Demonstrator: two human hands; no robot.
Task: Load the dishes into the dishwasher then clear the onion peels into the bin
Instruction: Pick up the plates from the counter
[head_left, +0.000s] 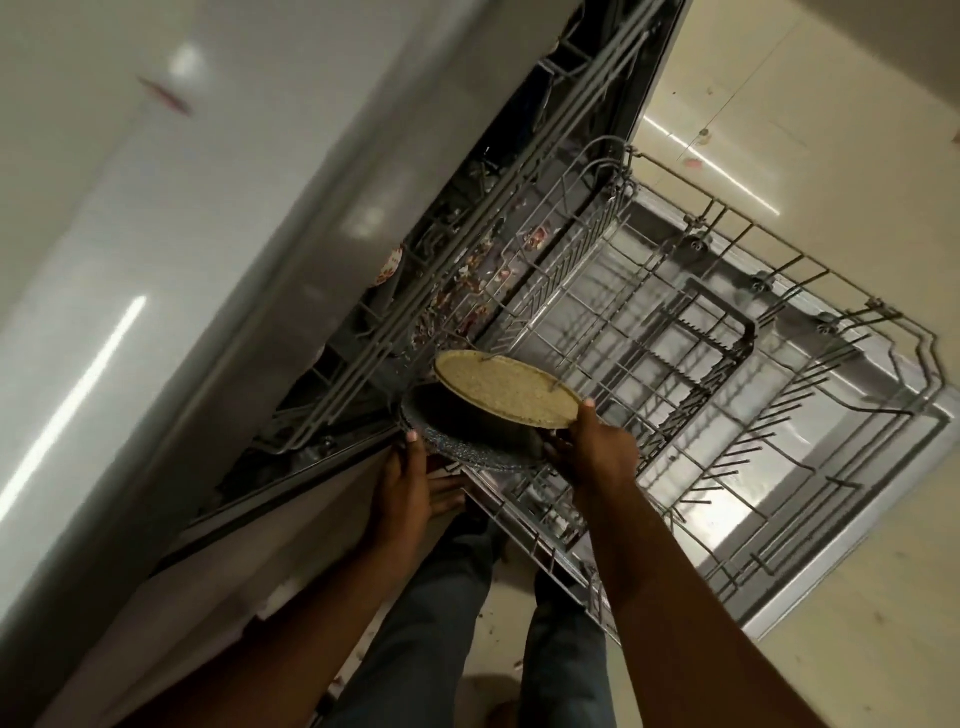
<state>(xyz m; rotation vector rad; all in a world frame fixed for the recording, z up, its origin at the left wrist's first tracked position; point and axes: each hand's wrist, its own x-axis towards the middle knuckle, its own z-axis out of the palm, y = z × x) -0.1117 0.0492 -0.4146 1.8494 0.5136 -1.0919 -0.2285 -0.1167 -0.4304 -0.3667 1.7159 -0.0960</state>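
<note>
Both hands hold dishes over the near corner of the pulled-out lower rack (691, 332) of the open dishwasher (467, 249). The right hand (592, 447) grips a tan plate (506, 387) at its near rim, tilted, its far edge among the rack's tines. The left hand (405, 483) holds a dark speckled plate (467, 441) just beneath it. Patterned dishes (467, 291) sit deeper inside. Below are jeans-clad legs (441, 623) on the pale floor (831, 649).

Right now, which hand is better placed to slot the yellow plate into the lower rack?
Right. The right hand already grips the yellow plate over the lower rack, while the left hand grips the dark plate beneath, nearer the cabinet side.
</note>
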